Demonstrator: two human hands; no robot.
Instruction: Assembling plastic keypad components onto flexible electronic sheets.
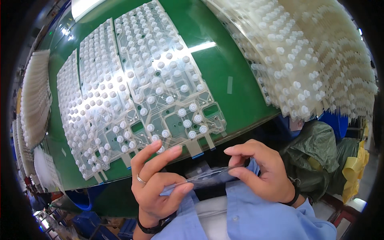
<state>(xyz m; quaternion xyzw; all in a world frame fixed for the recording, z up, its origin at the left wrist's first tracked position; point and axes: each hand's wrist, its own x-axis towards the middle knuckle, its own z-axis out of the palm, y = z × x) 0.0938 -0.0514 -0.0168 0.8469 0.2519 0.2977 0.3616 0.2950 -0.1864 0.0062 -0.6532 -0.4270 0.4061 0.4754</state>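
The left fingers [182, 190] and right fingers [245, 176] pinched opposite ends of a clear film [210, 175] that appeared light, limp, slippery and easily creased, best gripped by its edges, just off the green table's [240, 110] near edge.

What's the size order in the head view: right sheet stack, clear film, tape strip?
1. Right sheet stack
2. Clear film, between the left hand and right hand
3. Tape strip on the green table

Membrane sheets [154, 66] on table [218, 68] — between right pile [312, 52] and — seemingly — left pile [36, 96]
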